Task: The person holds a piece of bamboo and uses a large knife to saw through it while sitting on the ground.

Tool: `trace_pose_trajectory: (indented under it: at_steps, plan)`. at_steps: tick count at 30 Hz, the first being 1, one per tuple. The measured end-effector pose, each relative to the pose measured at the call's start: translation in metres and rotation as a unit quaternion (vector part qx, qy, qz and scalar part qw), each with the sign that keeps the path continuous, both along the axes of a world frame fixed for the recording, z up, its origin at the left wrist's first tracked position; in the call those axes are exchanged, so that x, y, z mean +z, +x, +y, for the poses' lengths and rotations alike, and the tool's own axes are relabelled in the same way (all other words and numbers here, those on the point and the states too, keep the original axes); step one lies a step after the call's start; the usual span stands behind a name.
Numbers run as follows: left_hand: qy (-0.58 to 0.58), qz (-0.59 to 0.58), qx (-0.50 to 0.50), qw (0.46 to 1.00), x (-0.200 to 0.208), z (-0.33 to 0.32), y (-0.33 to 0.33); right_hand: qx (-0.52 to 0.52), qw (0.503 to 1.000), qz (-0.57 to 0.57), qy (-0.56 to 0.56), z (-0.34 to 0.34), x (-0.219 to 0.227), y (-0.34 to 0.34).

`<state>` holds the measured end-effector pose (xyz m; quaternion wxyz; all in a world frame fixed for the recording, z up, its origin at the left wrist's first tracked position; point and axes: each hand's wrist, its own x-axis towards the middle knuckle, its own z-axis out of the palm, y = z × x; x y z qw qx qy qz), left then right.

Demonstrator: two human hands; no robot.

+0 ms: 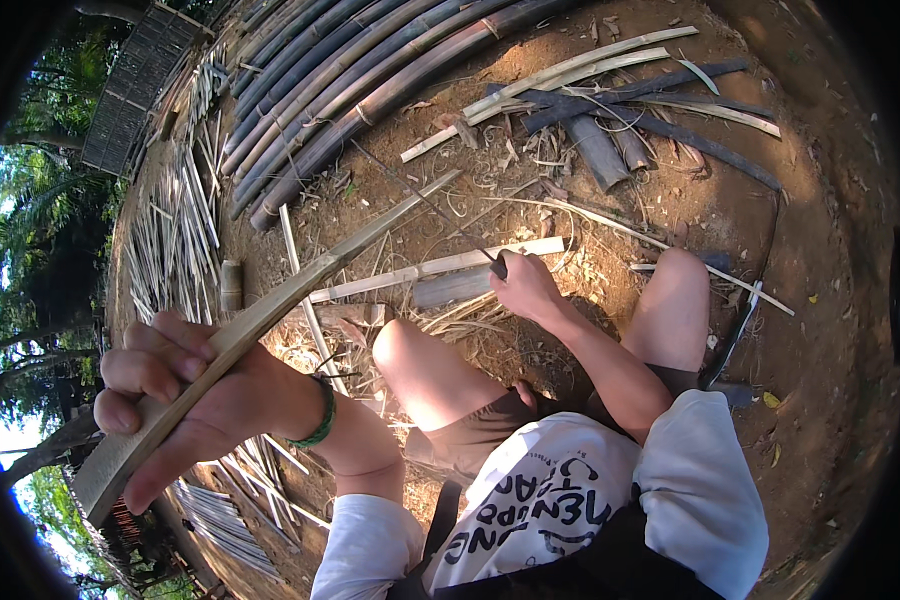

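My left hand (205,395), with a green woven band at the wrist, is raised at the left and closed round a long split bamboo strip (300,285). The strip slants up and away from me, its thick end near the lower left. In front of my knees, my right hand (527,285) grips the dark handle of a long knife (425,198). Its narrow blade appears almost edge-on and points to the far left. Blade and strip cross near the strip's far end; whether they touch, I cannot tell. Behind my right hand lies a pale bamboo strip (440,266).
Dark bamboo poles (340,110) lie side by side at the far side. Thin split strips (175,245) are heaped at the left, beside a short bamboo section (231,285). Dark split pieces (595,150) lie at the far right. Shavings litter the dirt around my bent knees.
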<state>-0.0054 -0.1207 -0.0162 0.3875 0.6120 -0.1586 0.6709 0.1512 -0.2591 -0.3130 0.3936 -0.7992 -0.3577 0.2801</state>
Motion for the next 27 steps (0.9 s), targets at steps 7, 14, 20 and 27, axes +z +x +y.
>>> trace_pose_trajectory:
  at_steps: [7,14,20,27]
  plan:
    - [0.002,0.032,-0.133,0.991,0.002,0.006,0.007,0.034,0.994,0.012,0.101,-0.015,0.029,-0.023]
    - [-0.017,0.059,-0.183,0.981,0.002,-0.004,0.001,0.033,0.998,0.014,0.054,-0.013,0.025,-0.012]
    - [-0.005,0.056,-0.196,0.979,0.005,-0.001,0.015,0.012,0.993,0.005,0.114,-0.012,0.012,-0.023]
    - [-0.034,0.020,-0.122,0.992,0.005,0.021,-0.008,0.009,0.999,-0.032,0.034,0.005,-0.001,-0.016]
